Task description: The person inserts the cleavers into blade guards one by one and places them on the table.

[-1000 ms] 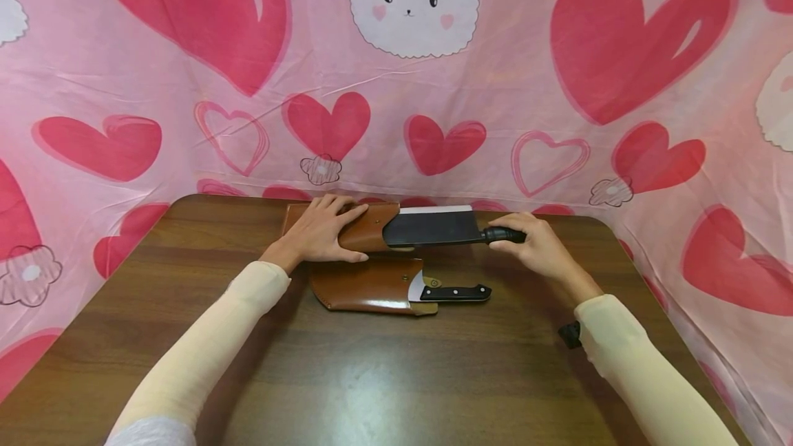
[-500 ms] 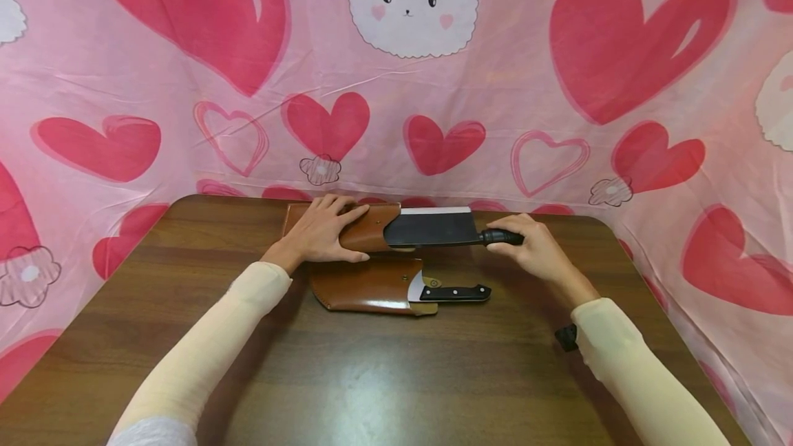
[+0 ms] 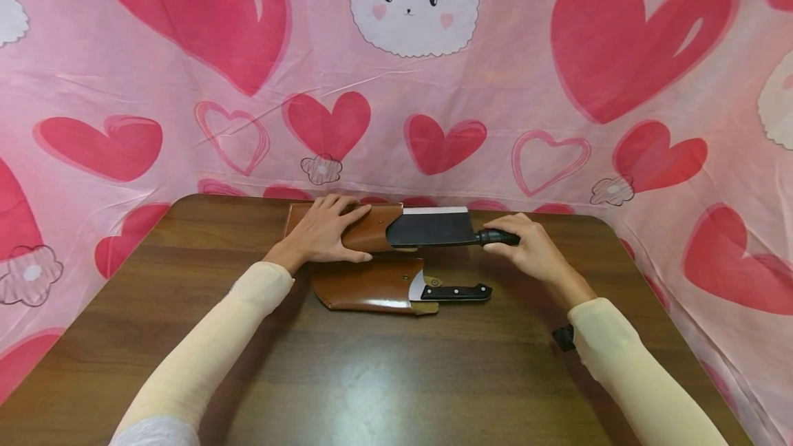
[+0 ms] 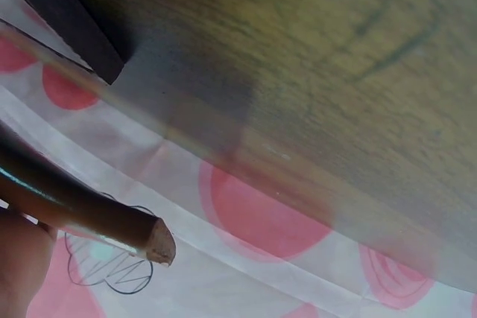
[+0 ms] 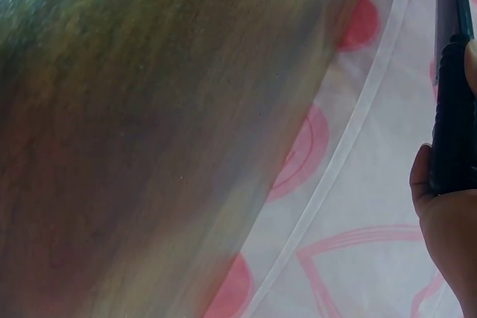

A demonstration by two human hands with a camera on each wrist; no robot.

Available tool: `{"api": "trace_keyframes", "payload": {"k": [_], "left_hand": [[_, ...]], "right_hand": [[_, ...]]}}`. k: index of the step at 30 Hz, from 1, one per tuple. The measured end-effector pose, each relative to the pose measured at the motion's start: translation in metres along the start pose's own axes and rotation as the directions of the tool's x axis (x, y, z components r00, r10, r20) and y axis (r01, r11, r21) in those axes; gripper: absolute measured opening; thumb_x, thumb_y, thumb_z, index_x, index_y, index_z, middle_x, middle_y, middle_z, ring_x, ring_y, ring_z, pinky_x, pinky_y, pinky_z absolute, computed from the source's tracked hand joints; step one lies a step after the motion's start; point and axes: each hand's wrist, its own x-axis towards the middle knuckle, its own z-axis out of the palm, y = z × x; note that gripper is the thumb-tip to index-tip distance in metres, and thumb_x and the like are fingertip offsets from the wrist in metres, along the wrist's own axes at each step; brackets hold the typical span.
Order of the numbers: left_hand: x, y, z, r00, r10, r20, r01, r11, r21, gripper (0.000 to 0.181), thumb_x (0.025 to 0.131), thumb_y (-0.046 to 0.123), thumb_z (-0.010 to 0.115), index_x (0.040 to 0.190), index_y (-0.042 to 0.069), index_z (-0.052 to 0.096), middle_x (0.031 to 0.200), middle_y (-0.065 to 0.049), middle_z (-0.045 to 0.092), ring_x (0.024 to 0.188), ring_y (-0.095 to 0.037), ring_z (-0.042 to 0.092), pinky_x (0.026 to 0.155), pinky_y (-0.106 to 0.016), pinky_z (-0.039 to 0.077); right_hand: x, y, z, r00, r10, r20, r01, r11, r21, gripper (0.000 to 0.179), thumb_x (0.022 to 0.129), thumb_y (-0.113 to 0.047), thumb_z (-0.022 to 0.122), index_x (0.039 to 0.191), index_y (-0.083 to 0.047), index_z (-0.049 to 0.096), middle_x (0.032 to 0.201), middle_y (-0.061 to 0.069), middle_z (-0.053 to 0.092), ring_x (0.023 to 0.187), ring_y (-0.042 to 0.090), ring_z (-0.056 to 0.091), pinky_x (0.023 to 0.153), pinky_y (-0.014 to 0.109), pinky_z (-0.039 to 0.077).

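Observation:
A black-bladed cleaver with a bright edge lies partly inside a brown leather sheath at the table's far side. My left hand rests on that sheath with fingers spread, the thumb by its near edge. My right hand grips the cleaver's black handle, also seen in the right wrist view as a dark handle. Closer to me lies a second brown sheath, holding a knife whose black riveted handle sticks out to the right. In the left wrist view, a brown leather edge shows above the hand.
The wooden table has rounded far corners. Right behind it hangs a pink cloth with hearts, close to the cleaver and its sheath. A black strap-like item shows beside the right wrist.
My right hand has moved slightly left with the cleaver, and a little less of the blade shows outside the sheath. The left hand stays nearly in place; the second knife has not moved.

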Motion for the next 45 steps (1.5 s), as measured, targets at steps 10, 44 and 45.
{"api": "trace_keyframes", "payload": {"k": [10, 44, 45], "left_hand": [[0.000, 0.001, 0.001, 1.000, 0.008, -0.015, -0.008, 1.000, 0.004, 0.105, 0.073, 0.083, 0.062, 0.154, 0.018, 0.047, 0.146, -0.012, 0.045, 0.134, -0.034, 0.036, 0.111, -0.055, 0.026], [0.006, 0.013, 0.000, 0.999, 0.030, -0.044, -0.030, 1.000, -0.001, 0.103, 0.073, 0.082, 0.063, 0.153, 0.017, 0.049, 0.144, -0.012, 0.046, 0.131, -0.035, 0.039, 0.110, -0.054, 0.028], [0.006, 0.013, 0.000, 0.999, 0.032, -0.043, -0.032, 0.999, 0.002, 0.103, 0.074, 0.082, 0.063, 0.153, 0.018, 0.049, 0.144, -0.012, 0.046, 0.131, -0.035, 0.039, 0.109, -0.054, 0.028]], "right_hand": [[0.002, -0.004, 0.003, 1.000, -0.004, 0.005, 0.004, 1.000, 0.020, 0.038, 0.079, -0.009, 0.087, 0.115, -0.006, 0.076, 0.112, 0.011, 0.072, 0.102, 0.026, 0.058, 0.080, 0.037, 0.044], [0.006, -0.014, 0.006, 0.998, -0.060, -0.015, 0.060, 0.998, 0.036, 0.037, 0.079, -0.007, 0.086, 0.115, -0.006, 0.076, 0.112, 0.009, 0.072, 0.102, 0.025, 0.059, 0.080, 0.034, 0.043], [0.006, -0.015, 0.007, 0.998, -0.062, -0.016, 0.063, 0.997, 0.037, 0.037, 0.079, -0.007, 0.086, 0.115, -0.006, 0.076, 0.112, 0.009, 0.072, 0.102, 0.025, 0.059, 0.080, 0.034, 0.043]]}}
